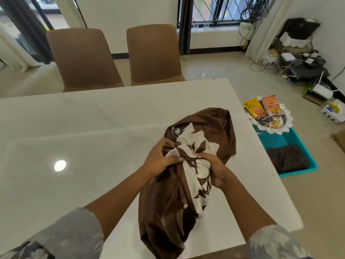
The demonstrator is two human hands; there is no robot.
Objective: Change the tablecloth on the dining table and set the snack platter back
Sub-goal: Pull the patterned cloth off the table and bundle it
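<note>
A brown and white patterned tablecloth [220, 128] lies bunched in a heap on the bare white dining table [93, 128], near its right end. My left hand [160, 156] grips a fold of the cloth from the left. My right hand [214, 169] grips the bunched cloth from the right, close beside the left hand. The snack platter [268, 116], a glass dish on a white doily with several snack packets, sits off the table on the rim of a teal bin [298, 146] on the floor to the right. A folded dark brown cloth [287, 157] lies inside that bin.
Two brown chairs [84, 58] stand at the table's far side. A pile of cables, boxes and a router [302, 62] fills the far right corner. A small white box [334, 111] lies on the floor at the right edge.
</note>
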